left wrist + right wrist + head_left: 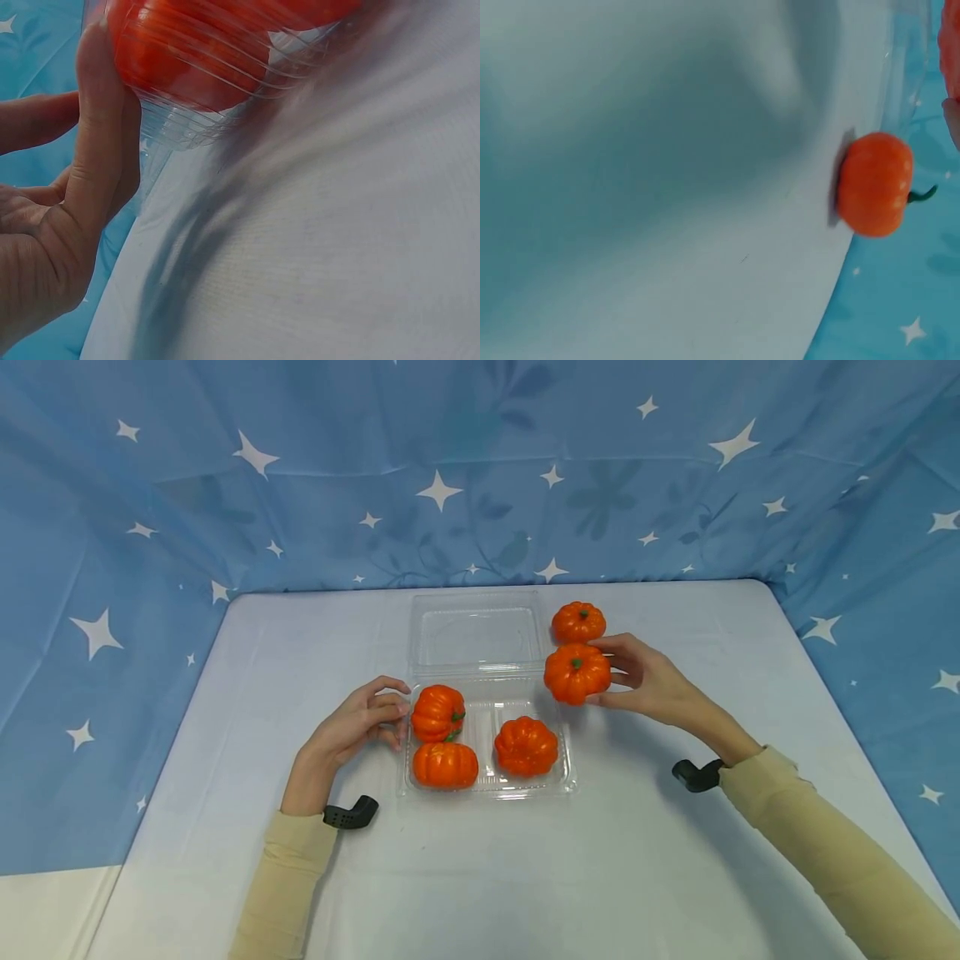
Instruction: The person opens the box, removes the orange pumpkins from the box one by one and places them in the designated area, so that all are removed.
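Note:
My right hand [637,675] pinches a small orange pumpkin [576,674] with a green stem, raised over the right edge of a clear plastic clamshell box [480,789]. In the right wrist view only a sliver of this pumpkin [951,49] and a fingertip show. My left hand [360,722] rests against the box's left wall, its fingers fairly straight; the left wrist view shows a fingertip touching the ribbed plastic. Inside the box lie two pumpkins on the left, one upper [433,714] and one lower [446,766], and another pumpkin [526,747] at the right.
Beyond the held one, a further pumpkin [578,622] stands on the white table [480,877], beside the box's opened lid [480,635]. A blue curtain [480,527] with white stars rises along the table's back and sides.

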Demonstrator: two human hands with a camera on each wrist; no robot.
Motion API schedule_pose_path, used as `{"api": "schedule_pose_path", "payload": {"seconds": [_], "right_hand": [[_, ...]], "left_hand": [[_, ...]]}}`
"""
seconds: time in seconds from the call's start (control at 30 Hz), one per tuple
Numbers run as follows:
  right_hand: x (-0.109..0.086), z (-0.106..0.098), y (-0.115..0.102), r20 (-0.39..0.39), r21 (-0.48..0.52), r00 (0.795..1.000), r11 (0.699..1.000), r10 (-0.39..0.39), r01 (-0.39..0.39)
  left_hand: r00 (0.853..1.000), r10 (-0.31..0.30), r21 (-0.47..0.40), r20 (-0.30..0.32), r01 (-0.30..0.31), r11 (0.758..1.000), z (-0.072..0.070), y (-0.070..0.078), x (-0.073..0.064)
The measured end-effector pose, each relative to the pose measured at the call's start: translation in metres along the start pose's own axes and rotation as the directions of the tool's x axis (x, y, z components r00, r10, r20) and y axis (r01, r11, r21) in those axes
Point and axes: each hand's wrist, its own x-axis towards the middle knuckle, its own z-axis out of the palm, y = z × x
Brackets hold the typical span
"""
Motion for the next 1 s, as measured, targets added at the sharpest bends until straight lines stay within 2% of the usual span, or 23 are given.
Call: {"api": "schedule_pose_path", "payload": {"seconds": [0.13,0.33,0.47,0.6,0.83,1.0], "right_hand": [[-0.004,-0.007,0.008,-0.035,-0.005,0.999,1.000,0.030,-0.030],[-0.007,-0.016,0.019,-0.095,-0.006,0.995,1.000,0.020,-0.021],[-0.009,-0.023,0.026,-0.124,0.001,0.990,0.997,0.070,-0.071],[-0.010,-0.033,0.034,-0.160,0.008,0.978,0.991,0.136,-0.137],[-0.011,-0.044,0.050,-0.234,0.027,0.955,0.983,0.184,-0.183],[-0.008,-0.048,0.057,-0.257,0.012,0.941,0.974,0.221,-0.225]], "left_hand": [[1.000,-0.001,-0.001,0.000,0.001,1.000,0.000,0.000,0.000],[1.000,-0.005,0.002,-0.003,0.005,1.000,0.000,0.001,-0.001],[1.000,-0.006,0.001,-0.004,0.006,1.000,0.000,0.000,0.000],[1.000,-0.001,0.000,-0.003,0.001,1.000,0.000,-0.001,0.000],[1.000,0.003,-0.006,-0.002,-0.003,1.000,0.000,-0.001,0.000],[1.000,0.001,-0.001,-0.006,-0.001,1.000,0.000,-0.001,0.000]]}}
